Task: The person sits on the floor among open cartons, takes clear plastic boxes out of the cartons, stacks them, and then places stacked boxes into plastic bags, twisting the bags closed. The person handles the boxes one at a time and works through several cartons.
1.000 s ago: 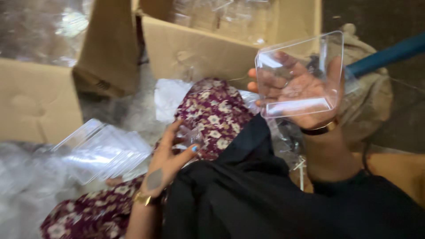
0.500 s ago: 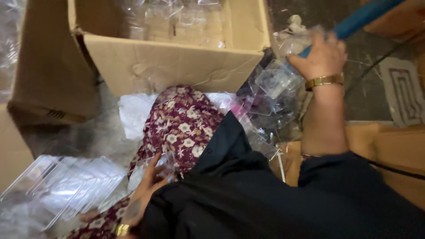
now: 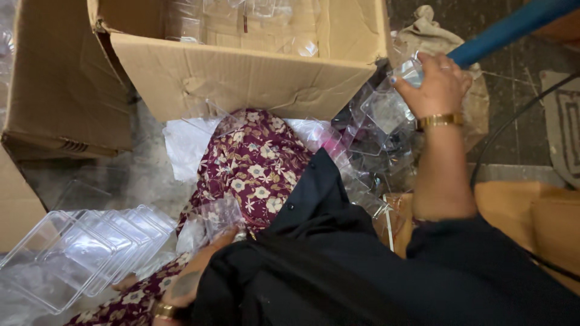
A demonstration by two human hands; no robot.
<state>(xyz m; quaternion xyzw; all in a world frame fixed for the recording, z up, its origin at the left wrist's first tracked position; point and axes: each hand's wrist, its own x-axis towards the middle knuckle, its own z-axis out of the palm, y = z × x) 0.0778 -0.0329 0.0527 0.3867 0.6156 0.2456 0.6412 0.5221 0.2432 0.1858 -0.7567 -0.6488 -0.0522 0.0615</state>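
My right hand (image 3: 436,84), with a gold bracelet on the wrist, is closed on the top of a clear plastic container (image 3: 386,115). That container rests on a heap of similar clear containers to the right of my knee. My left hand (image 3: 192,279) lies low on my flowered skirt (image 3: 254,163), partly hidden by my black sleeve. Its fingertips touch a small clear plastic piece (image 3: 212,218); the grip itself is hidden. A nested row of clear containers (image 3: 78,253) lies just left of that hand.
An open cardboard box (image 3: 241,75) with clear containers inside stands straight ahead, and another cardboard box (image 3: 60,90) stands at the left. A blue pole (image 3: 513,24), a crumpled cloth (image 3: 426,30) and a black cable (image 3: 513,121) are at the right.
My right hand has brought the clear container down from in front of me to the heap at my right. My left hand has stayed on my lap.
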